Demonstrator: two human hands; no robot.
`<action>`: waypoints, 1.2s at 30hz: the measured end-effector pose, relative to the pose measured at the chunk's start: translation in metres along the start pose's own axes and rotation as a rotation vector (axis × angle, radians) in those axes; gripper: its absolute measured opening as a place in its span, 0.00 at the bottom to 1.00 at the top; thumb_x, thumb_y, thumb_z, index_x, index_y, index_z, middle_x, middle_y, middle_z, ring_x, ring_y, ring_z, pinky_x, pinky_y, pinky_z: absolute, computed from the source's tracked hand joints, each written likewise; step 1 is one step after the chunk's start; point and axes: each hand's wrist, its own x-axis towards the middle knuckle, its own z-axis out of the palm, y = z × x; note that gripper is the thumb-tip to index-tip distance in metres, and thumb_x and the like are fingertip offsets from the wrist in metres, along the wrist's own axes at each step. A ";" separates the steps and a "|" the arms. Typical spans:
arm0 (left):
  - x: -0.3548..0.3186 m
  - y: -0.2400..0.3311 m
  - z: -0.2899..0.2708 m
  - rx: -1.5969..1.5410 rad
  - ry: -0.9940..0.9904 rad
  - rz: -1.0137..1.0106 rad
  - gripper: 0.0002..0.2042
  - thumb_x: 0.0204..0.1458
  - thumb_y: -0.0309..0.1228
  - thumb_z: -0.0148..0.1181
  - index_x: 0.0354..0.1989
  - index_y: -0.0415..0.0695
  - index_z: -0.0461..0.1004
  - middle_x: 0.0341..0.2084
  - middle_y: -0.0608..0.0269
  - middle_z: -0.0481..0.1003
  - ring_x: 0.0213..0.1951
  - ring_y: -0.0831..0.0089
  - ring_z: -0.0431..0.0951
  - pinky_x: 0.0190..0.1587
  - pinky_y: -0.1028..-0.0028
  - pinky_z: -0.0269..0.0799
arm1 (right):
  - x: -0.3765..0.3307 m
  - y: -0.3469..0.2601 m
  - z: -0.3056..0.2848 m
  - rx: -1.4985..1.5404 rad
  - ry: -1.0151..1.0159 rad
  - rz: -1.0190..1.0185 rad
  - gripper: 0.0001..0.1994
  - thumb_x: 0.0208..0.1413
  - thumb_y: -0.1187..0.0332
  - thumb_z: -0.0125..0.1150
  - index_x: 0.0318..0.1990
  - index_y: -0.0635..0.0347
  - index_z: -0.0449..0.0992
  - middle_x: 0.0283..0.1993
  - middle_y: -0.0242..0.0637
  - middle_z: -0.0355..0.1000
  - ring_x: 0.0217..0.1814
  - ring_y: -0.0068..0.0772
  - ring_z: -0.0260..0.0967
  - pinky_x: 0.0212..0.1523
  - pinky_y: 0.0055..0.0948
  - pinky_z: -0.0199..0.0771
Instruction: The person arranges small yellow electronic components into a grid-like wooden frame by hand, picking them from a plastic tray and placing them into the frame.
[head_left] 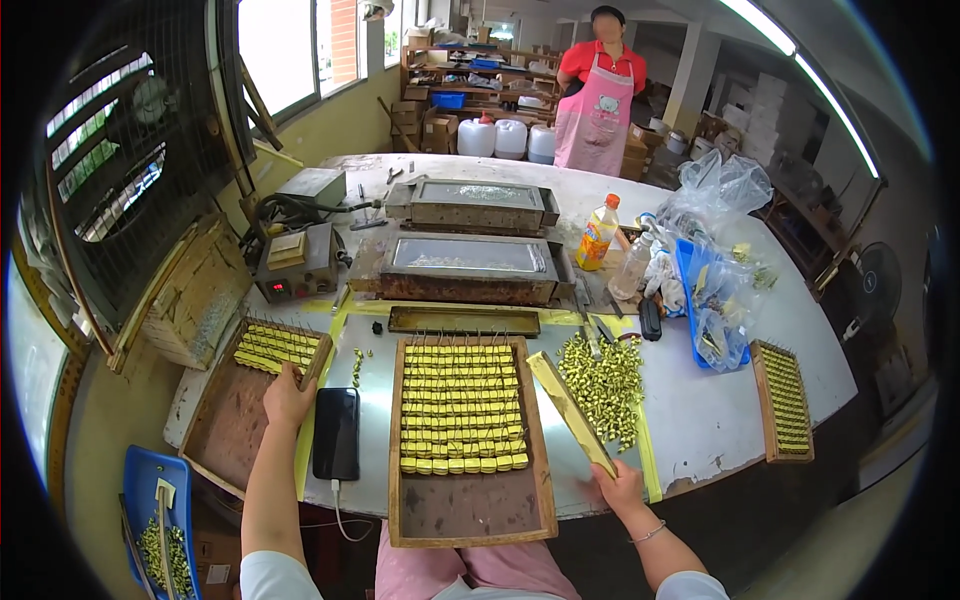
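Left hand (288, 397) resting with fingers curled on the rim of the left wooden tray (222, 432), right hand (620, 487) pinching one end of a long yellow strip (570, 412), strip lying between the middle tray (470, 510) and a pile of small yellow parts (605, 385), black phone (337, 432) between both trays

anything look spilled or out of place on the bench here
A few small yellow pieces lie loose on the table between the left tray and the middle tray, outside any row. The big heap of pieces beside the middle tray is unsorted too. Nothing looks damaged.
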 end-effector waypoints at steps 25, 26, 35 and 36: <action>0.000 0.014 0.004 -0.036 0.024 -0.005 0.16 0.42 0.39 0.61 0.35 0.45 0.65 0.26 0.58 0.75 0.30 0.58 0.76 0.33 0.63 0.70 | 0.007 0.012 -0.008 -0.033 -0.003 -0.030 0.18 0.48 0.53 0.62 0.19 0.59 0.71 0.15 0.39 0.69 0.18 0.43 0.69 0.18 0.34 0.66; 0.000 0.015 0.004 -0.035 0.022 -0.007 0.16 0.42 0.39 0.61 0.35 0.45 0.65 0.26 0.57 0.75 0.30 0.58 0.76 0.33 0.63 0.70 | 0.008 0.012 -0.009 -0.033 -0.002 -0.030 0.18 0.48 0.53 0.62 0.19 0.59 0.71 0.15 0.39 0.69 0.18 0.43 0.69 0.18 0.34 0.66; 0.000 0.015 0.003 -0.025 0.016 -0.009 0.16 0.42 0.39 0.61 0.35 0.45 0.65 0.26 0.57 0.75 0.30 0.57 0.76 0.32 0.63 0.70 | 0.008 0.008 -0.012 -0.030 -0.022 -0.029 0.18 0.48 0.53 0.61 0.19 0.58 0.71 0.16 0.38 0.70 0.18 0.42 0.70 0.18 0.34 0.66; 0.000 0.015 0.004 -0.021 0.025 -0.004 0.16 0.42 0.39 0.61 0.35 0.45 0.65 0.25 0.57 0.75 0.30 0.57 0.76 0.32 0.63 0.70 | 0.009 0.008 -0.012 -0.033 -0.019 -0.034 0.18 0.48 0.54 0.61 0.19 0.58 0.71 0.16 0.38 0.70 0.18 0.42 0.70 0.18 0.34 0.66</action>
